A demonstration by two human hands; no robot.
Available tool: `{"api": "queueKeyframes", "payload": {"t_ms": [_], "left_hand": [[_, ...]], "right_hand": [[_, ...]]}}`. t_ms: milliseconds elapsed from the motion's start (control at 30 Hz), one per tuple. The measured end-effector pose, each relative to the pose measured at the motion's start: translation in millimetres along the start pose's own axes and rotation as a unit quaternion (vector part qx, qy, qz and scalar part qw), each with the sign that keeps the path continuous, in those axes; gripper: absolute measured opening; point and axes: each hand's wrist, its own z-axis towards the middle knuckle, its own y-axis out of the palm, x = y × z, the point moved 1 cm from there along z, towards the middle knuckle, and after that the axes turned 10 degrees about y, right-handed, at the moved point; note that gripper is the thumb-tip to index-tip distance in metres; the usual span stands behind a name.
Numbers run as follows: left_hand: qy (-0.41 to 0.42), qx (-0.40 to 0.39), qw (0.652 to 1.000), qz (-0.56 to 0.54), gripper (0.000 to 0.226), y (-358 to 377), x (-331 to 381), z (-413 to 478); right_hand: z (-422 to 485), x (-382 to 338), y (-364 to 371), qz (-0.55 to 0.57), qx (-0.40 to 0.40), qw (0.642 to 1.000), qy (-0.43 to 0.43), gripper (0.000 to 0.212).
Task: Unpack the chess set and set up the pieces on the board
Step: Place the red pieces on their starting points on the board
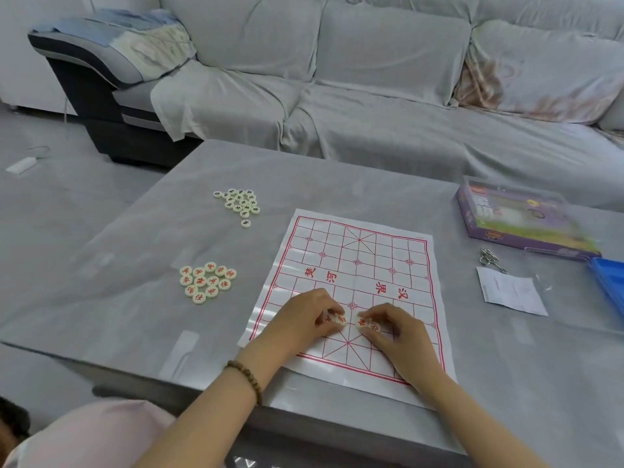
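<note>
A white paper xiangqi board (358, 265) with a red grid lies flat on the grey table. My left hand (304, 315) pinches cream discs with red characters (336, 319) over the board's near half. Beside it, my right hand (391, 327) pinches more red-marked discs (366, 324). A cluster of red-character pieces (206, 282) sits on the table left of the board. A pile of black-character pieces (240, 203) lies farther back on the left.
A purple game box (520, 221) lies at the table's right, with a blue tray edge (607, 282), a folded paper slip (510, 293) and small metal rings (489, 260) near it. A grey covered sofa (371, 79) stands behind the table (135, 265).
</note>
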Motion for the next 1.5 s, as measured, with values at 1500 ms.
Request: {"api": "queueKeyframes", "payload": {"t_ms": [1500], "left_hand": [[-0.122, 0.234, 0.964, 0.036, 0.046, -102.7, -154.7, -136.2]], "right_hand": [[81.4, -143.6, 152.1, -0.148, -0.143, 0.958, -0.199, 0.025]]}}
